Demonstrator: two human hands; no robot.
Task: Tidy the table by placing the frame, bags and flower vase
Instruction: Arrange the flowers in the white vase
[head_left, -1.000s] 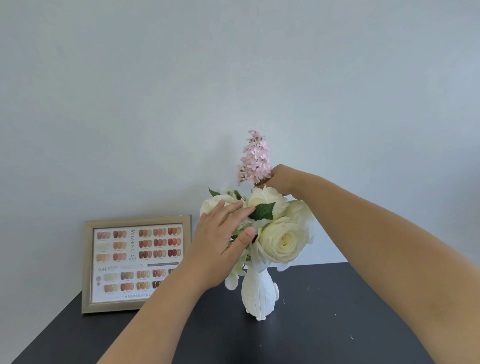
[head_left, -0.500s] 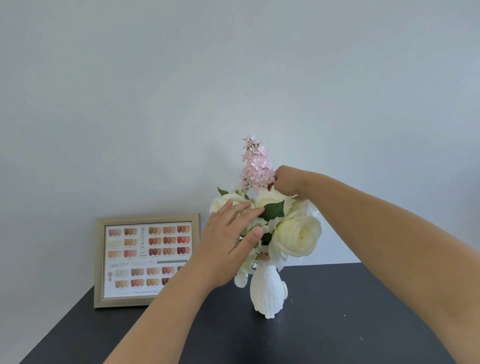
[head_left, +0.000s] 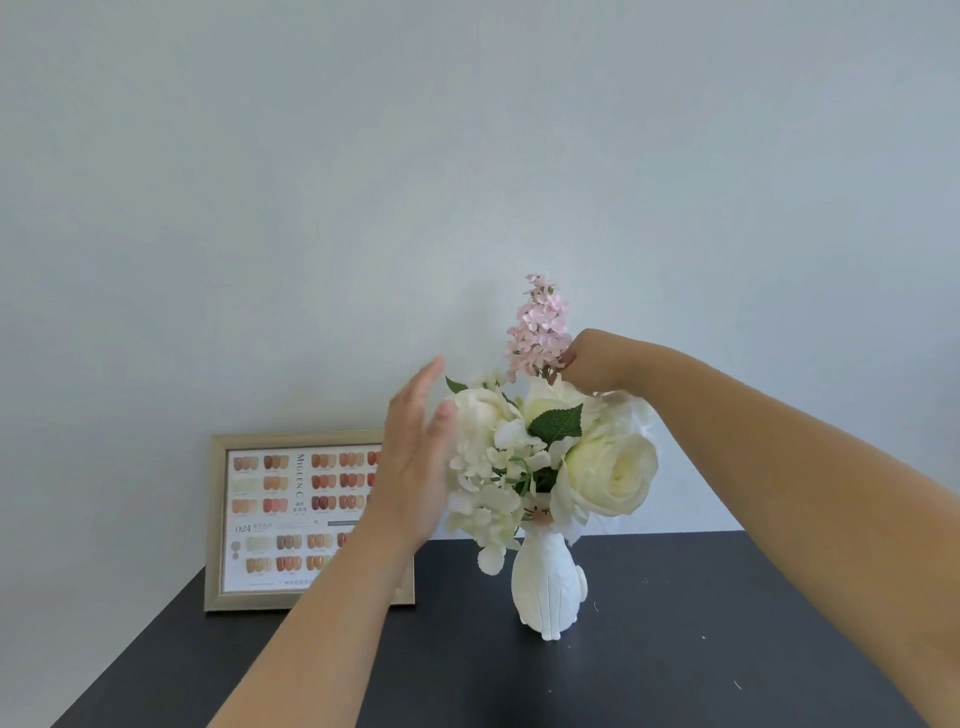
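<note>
Flower vase: the white flower vase (head_left: 546, 587) stands upright on the dark table (head_left: 727, 649), near the back edge, to the right of the frame and apart from it.
Flowers: white roses (head_left: 608, 473) and pale blooms fill the vase mouth, with a pink flower spike (head_left: 537, 332) rising above them and a green leaf (head_left: 558, 423) at the middle.
Right hand: the right hand (head_left: 597, 364) reaches over the bouquet, fingers curled narrow at the base of the pink spike; whether they pinch its stem, I cannot tell.
Left hand: the left hand (head_left: 415, 457) is flat and spread, fingers straight, just beside the bouquet's left side, holding nothing.
Frame: the gold-edged frame (head_left: 218, 519) leans upright against the wall (head_left: 363, 156) at the table's back left, showing a nail colour chart, partly hidden by the left forearm.
</note>
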